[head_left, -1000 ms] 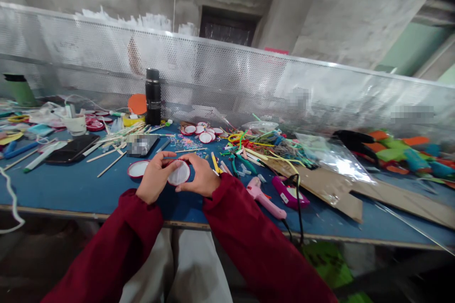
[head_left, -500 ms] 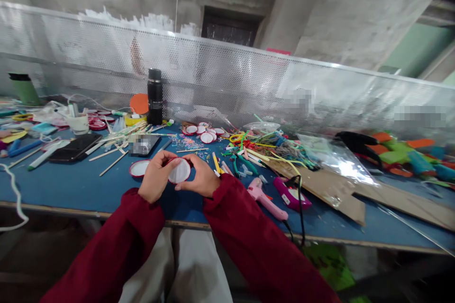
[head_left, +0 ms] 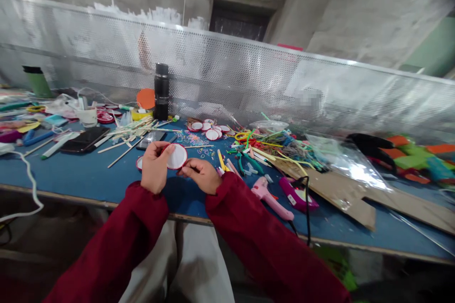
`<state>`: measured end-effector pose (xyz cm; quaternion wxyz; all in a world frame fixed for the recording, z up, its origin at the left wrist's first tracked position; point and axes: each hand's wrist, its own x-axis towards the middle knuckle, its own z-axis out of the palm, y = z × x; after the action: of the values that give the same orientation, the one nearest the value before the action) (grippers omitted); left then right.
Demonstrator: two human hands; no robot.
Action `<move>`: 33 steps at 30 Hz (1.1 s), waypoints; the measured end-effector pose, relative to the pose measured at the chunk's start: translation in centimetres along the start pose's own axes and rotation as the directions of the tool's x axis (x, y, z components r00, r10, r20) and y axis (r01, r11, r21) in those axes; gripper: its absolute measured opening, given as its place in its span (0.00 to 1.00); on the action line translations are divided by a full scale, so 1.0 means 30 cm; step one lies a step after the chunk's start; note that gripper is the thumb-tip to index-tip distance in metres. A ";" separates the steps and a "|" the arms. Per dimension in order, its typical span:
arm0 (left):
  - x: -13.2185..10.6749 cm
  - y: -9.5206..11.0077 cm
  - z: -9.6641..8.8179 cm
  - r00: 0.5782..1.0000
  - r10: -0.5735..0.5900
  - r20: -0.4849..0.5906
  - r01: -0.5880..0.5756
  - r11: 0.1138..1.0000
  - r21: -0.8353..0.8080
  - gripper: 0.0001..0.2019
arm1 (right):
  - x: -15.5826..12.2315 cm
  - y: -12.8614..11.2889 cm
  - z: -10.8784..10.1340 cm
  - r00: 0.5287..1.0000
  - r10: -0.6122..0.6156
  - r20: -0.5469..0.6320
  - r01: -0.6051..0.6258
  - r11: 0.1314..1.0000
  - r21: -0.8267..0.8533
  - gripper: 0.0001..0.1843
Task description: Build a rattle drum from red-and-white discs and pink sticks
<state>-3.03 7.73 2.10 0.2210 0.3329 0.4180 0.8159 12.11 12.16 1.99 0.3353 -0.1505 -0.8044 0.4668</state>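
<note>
A round white disc with a red rim point(head_left: 177, 156) is held up over the near part of the table, tilted toward me. My left hand point(head_left: 155, 166) grips its left side, thumb on the white face. At the lower right edge, my right hand point(head_left: 202, 175) is pinched closed at the red rim; whether its fingertips hold a loose bit of trim cannot be made out. Another red-rimmed disc point(head_left: 139, 163) lies on the table, mostly hidden behind my left hand. Farther back is a pile of similar white discs point(head_left: 212, 134).
A pink glue gun point(head_left: 272, 200) and a purple device point(head_left: 297, 195) with a black cable lie right of my hands. Beyond are coloured pipe cleaners point(head_left: 249, 137) and cardboard point(head_left: 330, 194). Wooden sticks point(head_left: 128, 137), phones and a black bottle point(head_left: 161, 92) stand or lie left and back.
My right hand has slid from the disc's right side down to its lower edge, now pinching there. The disc has risen slightly in my left hand, and the view has shifted a little.
</note>
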 end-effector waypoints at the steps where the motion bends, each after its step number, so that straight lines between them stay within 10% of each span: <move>1: 0.004 -0.003 -0.002 1.000 0.013 -0.018 -0.013 1.000 -0.003 0.17 | 0.000 0.000 0.002 1.000 -0.002 0.002 0.002 1.000 0.003 0.22; 15: 0.019 -0.014 -0.013 0.994 0.065 -0.083 -0.065 0.998 0.003 0.16 | 0.001 0.016 0.020 0.996 0.043 0.074 -0.058 0.974 0.221 0.17; 24: 0.001 0.016 0.007 0.995 -0.093 -0.032 0.088 0.987 -0.137 0.20 | 0.013 -0.012 -0.006 0.937 0.335 0.102 -0.294 0.593 0.749 0.15; 33: -0.012 0.028 0.011 0.991 -0.126 0.045 0.131 0.981 -0.145 0.19 | 0.023 -0.021 -0.013 0.905 0.425 -0.014 -0.271 0.602 0.751 0.06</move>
<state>-2.61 7.21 2.79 0.3045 0.3024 0.3732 0.8225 11.91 12.47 2.92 0.3446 -0.2016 -0.4672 0.7889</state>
